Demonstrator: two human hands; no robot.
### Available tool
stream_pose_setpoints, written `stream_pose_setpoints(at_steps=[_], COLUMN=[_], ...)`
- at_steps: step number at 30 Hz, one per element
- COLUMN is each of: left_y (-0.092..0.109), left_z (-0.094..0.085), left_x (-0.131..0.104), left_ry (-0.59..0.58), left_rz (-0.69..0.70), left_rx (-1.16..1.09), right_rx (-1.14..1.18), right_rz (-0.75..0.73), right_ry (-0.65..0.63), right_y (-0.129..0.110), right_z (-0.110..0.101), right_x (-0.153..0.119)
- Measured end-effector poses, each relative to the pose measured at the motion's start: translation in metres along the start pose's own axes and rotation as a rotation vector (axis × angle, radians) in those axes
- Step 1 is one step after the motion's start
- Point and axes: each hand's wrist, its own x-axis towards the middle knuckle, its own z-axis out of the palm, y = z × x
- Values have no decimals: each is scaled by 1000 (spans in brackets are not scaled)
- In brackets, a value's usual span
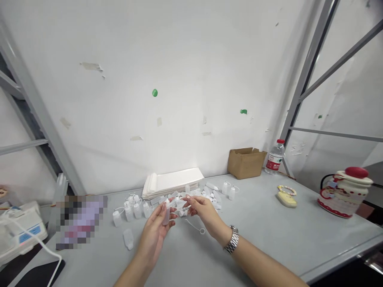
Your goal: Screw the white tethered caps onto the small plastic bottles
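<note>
Head view: the grip of the left hand [154,231] is closed around a small translucent bottle [166,215], at the lower centre of the frame. The bottle is held off the desk [269,229], between thumb and fingers. Its long axis is close to vertical, with the narrow end toward the top of the frame.

Governing relation: the bottle lies to the left of the right hand [206,209], with a short gap between its narrow end and the right fingertips. The left hand is the nearer one, being in contact. The right thumb and fingers are drawn together; whether they pinch a part cannot be determined at this size. A wristwatch [232,239] is on the right wrist.

Below the right hand, a loose strap with a ring [202,230] lies on the desk. Behind both hands is a cluster of loose parts [214,196]. Left of the left hand, a flat translucent bottle [128,238] lies on its side; above it in the frame stands a group of capped bottles [128,211]. Two further bottles [231,193] stand right of the cluster.

Outermost: a stack of white sheets [176,181] at centre, then a cardboard box [247,164] and a water bottle [274,159] toward the right.
</note>
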Motion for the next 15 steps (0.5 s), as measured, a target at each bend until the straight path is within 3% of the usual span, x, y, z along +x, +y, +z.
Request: stream_pose_setpoints(at_steps=[10,15], left_y=[4,3], left_z=[5,14], left_x=[-11,-17], left_ry=[-75,-63], left_rz=[14,38], left_rx=[3,98], right_rx=[-6,285], right_rz=[11,-31], right_ry=[-146,-84], right_y=[6,1], right_z=[8,5], right_x=[-7,-10])
